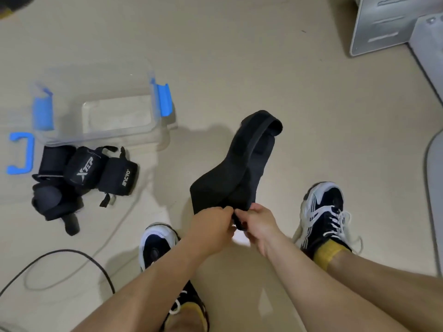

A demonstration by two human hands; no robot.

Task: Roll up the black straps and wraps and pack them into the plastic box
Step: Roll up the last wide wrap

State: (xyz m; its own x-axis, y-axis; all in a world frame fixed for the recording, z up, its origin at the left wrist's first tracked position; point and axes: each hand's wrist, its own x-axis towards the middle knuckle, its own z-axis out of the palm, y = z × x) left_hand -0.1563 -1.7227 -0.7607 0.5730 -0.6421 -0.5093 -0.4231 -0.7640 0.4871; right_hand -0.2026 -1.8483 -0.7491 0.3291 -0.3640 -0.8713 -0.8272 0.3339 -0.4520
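A long black wrap [242, 164] stretches up and away from my hands, its far end folded over. My left hand [212, 224] and my right hand [257, 221] both pinch its near end, fingers curled, close together above the floor between my shoes. The clear plastic box [100, 137] with blue latches stands open on the floor at the left. In front of the box lies a pile of several rolled black wraps [81, 178], two with white lettering.
A blue handle of the box lid [22, 153] shows at the far left. A black cable [79, 257] and a pale cable [112, 233] curve over the floor near my left shoe [155, 245]. Grey cabinets [393, 25] stand at the top right.
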